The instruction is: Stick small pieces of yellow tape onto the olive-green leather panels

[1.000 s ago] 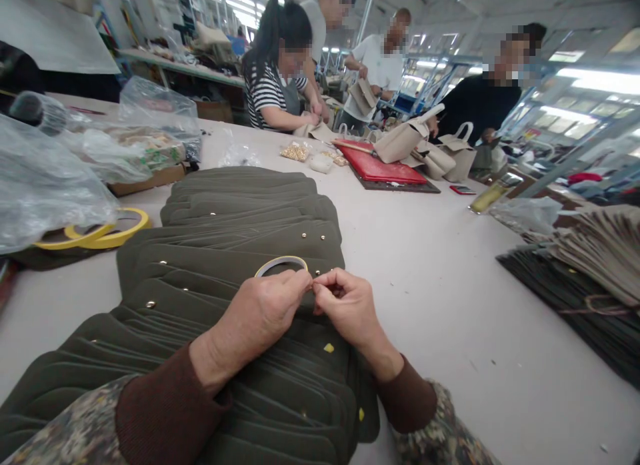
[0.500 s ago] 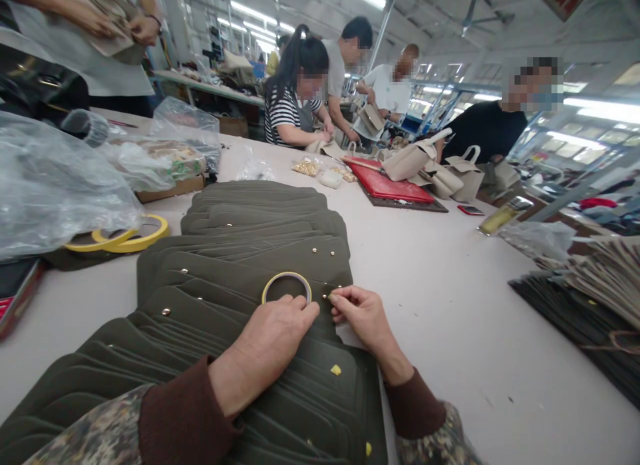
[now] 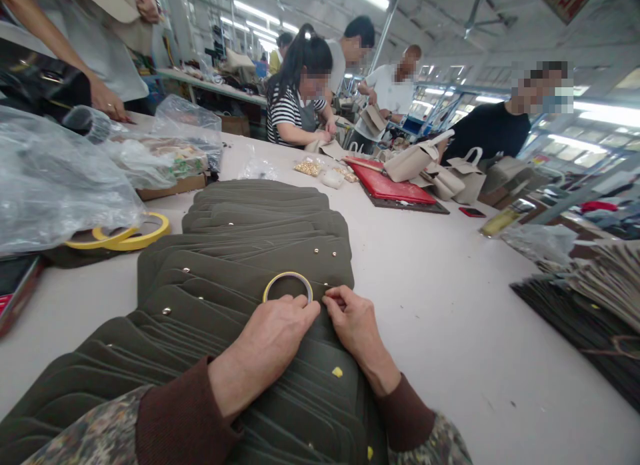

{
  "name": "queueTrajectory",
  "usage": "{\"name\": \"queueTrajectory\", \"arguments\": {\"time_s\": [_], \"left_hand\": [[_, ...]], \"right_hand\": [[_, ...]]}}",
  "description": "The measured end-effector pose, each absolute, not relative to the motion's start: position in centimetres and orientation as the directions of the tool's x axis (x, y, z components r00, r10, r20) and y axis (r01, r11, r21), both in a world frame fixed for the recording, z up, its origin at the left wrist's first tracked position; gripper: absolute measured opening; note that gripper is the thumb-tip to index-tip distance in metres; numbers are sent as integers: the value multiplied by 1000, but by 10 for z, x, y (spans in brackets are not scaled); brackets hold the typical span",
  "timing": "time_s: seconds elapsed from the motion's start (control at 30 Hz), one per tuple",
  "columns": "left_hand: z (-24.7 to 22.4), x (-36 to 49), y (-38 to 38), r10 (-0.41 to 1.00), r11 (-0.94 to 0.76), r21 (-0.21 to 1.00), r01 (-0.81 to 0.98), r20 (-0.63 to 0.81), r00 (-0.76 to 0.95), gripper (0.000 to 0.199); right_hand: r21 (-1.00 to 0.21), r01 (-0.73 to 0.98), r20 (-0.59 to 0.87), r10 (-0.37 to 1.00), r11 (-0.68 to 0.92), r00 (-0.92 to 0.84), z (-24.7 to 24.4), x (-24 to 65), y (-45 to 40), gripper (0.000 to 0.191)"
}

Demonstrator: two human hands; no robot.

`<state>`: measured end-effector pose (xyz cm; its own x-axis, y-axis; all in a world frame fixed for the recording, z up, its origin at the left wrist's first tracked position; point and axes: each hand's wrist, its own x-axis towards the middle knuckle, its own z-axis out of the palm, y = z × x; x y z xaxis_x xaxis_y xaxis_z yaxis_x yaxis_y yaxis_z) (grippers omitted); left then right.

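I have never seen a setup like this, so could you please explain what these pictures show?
There is no robot here: a camera worn on a person's head looks forward and down at two bare hands. The left hand holds a narrow roll of tape. The right hand has its fingertips together; whatever they may pinch is too small to tell. Beneath them, overlapping dark green panels, some with shiny studs, lie on a pale table. To the left are yellow tape rolls and clear plastic.

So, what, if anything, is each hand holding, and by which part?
The left hand holds the yellow tape roll by its near edge; right hand: cannot be told.
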<state>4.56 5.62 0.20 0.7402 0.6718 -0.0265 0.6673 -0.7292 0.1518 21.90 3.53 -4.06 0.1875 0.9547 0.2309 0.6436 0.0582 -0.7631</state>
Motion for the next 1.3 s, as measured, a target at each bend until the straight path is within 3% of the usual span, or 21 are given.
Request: {"name": "queueTrajectory", "arguments": {"time_s": [0.1,0.17,0.33,0.53,0.8,1.0,1.2,1.3], "left_hand": [[1,45,57,675,-725,161,670,-26,737,17],[1,45,57,673,-728,167,665,-9,739,17],[-2,44,57,671,-733,162,661,15,741,18],[-4,44,59,663,-743,148,653,33,748,19],[-4,43,56,675,-732,160,662,32,738,16],[7,38,65,733,-678,148,720,219,644,14],[12,38,73,751,-650,59,757,204,628,16],[13,36,71,719,-690,57,722,164,675,17]], "right_hand": [[-878,477,112,953,-38,281,-47,224,29,25],[-901,432,93,957,-37,276,-48,227,25,19],[-730,672,314,935,126,166,-44,221,22,13],[-600,784,372,923,160,96,-44,214,33,14],[-604,790,336,932,104,134,-49,219,33,10],[-540,840,294,948,61,120,-47,220,31,8],[-462,866,265,961,193,-72,-41,232,30,11],[-493,833,179,966,250,-184,-34,241,28,14]]}}
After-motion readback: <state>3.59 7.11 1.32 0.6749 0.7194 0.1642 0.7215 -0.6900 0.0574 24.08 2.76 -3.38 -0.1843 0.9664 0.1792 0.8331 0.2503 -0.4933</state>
